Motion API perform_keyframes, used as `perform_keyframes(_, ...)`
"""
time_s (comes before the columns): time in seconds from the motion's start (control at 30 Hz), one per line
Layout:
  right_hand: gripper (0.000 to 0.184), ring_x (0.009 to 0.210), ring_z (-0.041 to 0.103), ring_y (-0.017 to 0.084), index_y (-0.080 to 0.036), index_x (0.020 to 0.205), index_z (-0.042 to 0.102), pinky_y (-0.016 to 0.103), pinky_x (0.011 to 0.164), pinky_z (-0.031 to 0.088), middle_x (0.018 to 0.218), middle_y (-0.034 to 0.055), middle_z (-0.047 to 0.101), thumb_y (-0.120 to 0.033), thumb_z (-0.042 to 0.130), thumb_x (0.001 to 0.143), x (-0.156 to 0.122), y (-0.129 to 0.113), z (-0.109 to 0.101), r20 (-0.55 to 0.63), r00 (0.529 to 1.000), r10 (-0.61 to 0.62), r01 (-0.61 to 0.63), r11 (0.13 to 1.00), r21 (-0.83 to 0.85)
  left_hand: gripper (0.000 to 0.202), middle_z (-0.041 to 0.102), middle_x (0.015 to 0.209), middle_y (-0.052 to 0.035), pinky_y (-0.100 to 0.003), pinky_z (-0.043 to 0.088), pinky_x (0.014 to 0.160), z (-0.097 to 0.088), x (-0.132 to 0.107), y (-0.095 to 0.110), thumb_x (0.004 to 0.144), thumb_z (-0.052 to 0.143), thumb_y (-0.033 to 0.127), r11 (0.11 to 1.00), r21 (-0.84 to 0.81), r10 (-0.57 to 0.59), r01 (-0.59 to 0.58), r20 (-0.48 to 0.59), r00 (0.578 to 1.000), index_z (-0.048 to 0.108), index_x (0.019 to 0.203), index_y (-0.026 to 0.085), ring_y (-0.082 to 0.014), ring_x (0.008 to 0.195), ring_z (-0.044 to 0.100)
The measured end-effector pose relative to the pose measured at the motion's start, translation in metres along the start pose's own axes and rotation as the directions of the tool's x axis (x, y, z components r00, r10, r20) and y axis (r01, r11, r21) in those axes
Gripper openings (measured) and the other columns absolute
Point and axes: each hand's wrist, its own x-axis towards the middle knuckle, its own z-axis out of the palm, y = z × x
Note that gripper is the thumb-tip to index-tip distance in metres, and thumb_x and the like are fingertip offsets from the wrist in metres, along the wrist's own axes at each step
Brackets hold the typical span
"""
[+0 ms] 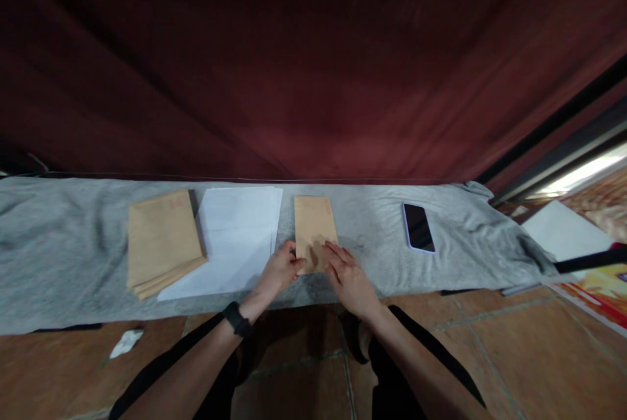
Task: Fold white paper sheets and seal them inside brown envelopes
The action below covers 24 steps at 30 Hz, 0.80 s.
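Observation:
A brown paper envelope (313,221) with small red print near its top right corner lies upright in front of me on the grey cloth. My left hand (284,264) pinches its lower left edge between thumb and fingers. Fingers stretched out, my right hand (347,271) rests flat on the envelope's lower right part. Left of my left hand are sheets of white paper (240,237). A stack of brown envelopes (164,234) partly overlaps the sheets on their left side.
A phone (419,228) with a pale purple case lies to the right on the grey cloth (372,211). Behind the cloth hangs a dark red curtain (313,80). Crumpled white tissue (127,343) is on the tiled floor (490,341). A colourful printed box or sheet (595,289) sits at far right.

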Motion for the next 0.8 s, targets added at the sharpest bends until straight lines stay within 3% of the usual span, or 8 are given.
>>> perform_keyframes(0.1, 0.054, 0.147, 0.034, 0.025, -0.021, 0.153, 0.038, 0.047, 0.121, 0.027, 0.159, 0.0099, 0.036, -0.038, 0.043, 0.102, -0.012, 0.004, 0.014, 0.104, 0.989, -0.109, 0.136, 0.945, -0.297, 0.024, 0.063, 0.064, 0.0048, -0.024, 0.043, 0.053, -0.005, -0.004, 0.006, 0.084, 0.063, 0.024, 0.941, 0.335, 0.068, -0.045, -0.058, 0.996, 0.053, 0.105, 0.02, -0.0154, 0.055, 0.063)
perform_keyframes(0.2, 0.065, 0.148, 0.031, 0.027, -0.019, 0.156, 0.031, 0.048, 0.123, 0.022, 0.161, 0.0118, 0.029, -0.044, 0.049, 0.099, -0.021, 0.009, 0.027, 0.124, 0.982, -0.142, 0.183, 0.875, -0.448, 0.028, 0.069, 0.077, -0.0026, -0.03, 0.049, 0.066, -0.008, -0.01, 0.012, 0.089, 0.059, 0.025, 0.759, 0.649, 0.158, -0.042, -0.121, 0.98, 0.055, 0.115, 0.019, -0.0219, 0.074, 0.07)
perform_keyframes(0.27, 0.067, 0.149, 0.03, 0.026, -0.019, 0.157, 0.028, 0.047, 0.123, 0.021, 0.162, 0.012, 0.026, -0.045, 0.049, 0.099, -0.022, 0.011, 0.031, 0.127, 0.98, -0.152, 0.195, 0.853, -0.484, 0.021, 0.072, 0.092, -0.0078, -0.034, 0.052, 0.077, -0.007, -0.011, 0.013, 0.094, 0.052, 0.028, 0.665, 0.735, 0.29, -0.133, -0.09, 0.953, 0.06, 0.112, 0.019, -0.0238, 0.088, 0.07)
perform_keyframes(0.37, 0.068, 0.149, 0.03, 0.027, -0.017, 0.156, 0.028, 0.048, 0.123, 0.021, 0.162, 0.0127, 0.025, -0.048, 0.047, 0.099, -0.021, 0.013, 0.032, 0.146, 0.978, -0.149, 0.201, 0.851, -0.485, 0.032, 0.067, 0.124, -0.0112, -0.038, 0.048, 0.101, 0.0, -0.008, 0.01, 0.101, 0.04, 0.032, 0.546, 0.724, 0.551, -0.421, 0.068, 0.832, 0.062, 0.12, 0.018, -0.0233, 0.118, 0.061)
perform_keyframes(0.47, 0.07, 0.149, 0.03, 0.03, -0.012, 0.152, 0.038, 0.049, 0.123, 0.021, 0.16, 0.0153, 0.029, -0.055, 0.046, 0.098, -0.019, 0.011, 0.032, 0.172, 0.98, -0.096, 0.167, 0.868, -0.467, 0.046, 0.05, 0.15, -0.0089, -0.039, 0.034, 0.117, 0.01, 0.0, 0.001, 0.104, 0.032, 0.038, 0.421, 0.679, 0.649, -0.601, 0.237, 0.723, 0.049, 0.142, 0.019, -0.0205, 0.141, 0.042)
perform_keyframes(0.53, 0.073, 0.149, 0.029, 0.031, -0.009, 0.15, 0.041, 0.05, 0.123, 0.021, 0.159, 0.0171, 0.033, -0.06, 0.045, 0.097, -0.018, 0.009, 0.031, 0.201, 0.978, -0.056, 0.143, 0.882, -0.449, 0.052, 0.041, 0.157, -0.0077, -0.04, 0.027, 0.121, 0.015, 0.009, -0.004, 0.105, 0.03, 0.042, 0.37, 0.687, 0.631, -0.625, 0.307, 0.712, 0.041, 0.149, 0.019, -0.0195, 0.146, 0.033)
perform_keyframes(0.63, 0.076, 0.149, 0.028, 0.032, -0.008, 0.15, 0.041, 0.052, 0.122, 0.02, 0.157, 0.0191, 0.036, -0.062, 0.046, 0.096, -0.016, 0.007, 0.029, 0.25, 0.967, -0.042, 0.144, 0.901, -0.409, 0.055, 0.035, 0.161, -0.0061, -0.04, 0.02, 0.123, 0.017, 0.028, -0.005, 0.105, 0.024, 0.044, 0.326, 0.717, 0.583, -0.616, 0.36, 0.728, 0.033, 0.154, 0.02, -0.018, 0.149, 0.027)
perform_keyframes(0.8, 0.082, 0.147, 0.031, 0.037, -0.013, 0.153, 0.036, 0.055, 0.12, 0.022, 0.159, 0.0195, 0.032, -0.059, 0.059, 0.089, -0.013, 0.006, 0.029, 0.22, 0.974, -0.059, 0.139, 0.919, -0.368, 0.057, 0.031, 0.162, -0.0062, -0.042, 0.013, 0.124, 0.021, 0.079, 0.013, 0.104, 0.024, 0.044, 0.272, 0.765, 0.544, -0.584, 0.379, 0.749, 0.03, 0.155, 0.019, -0.0194, 0.151, 0.024)
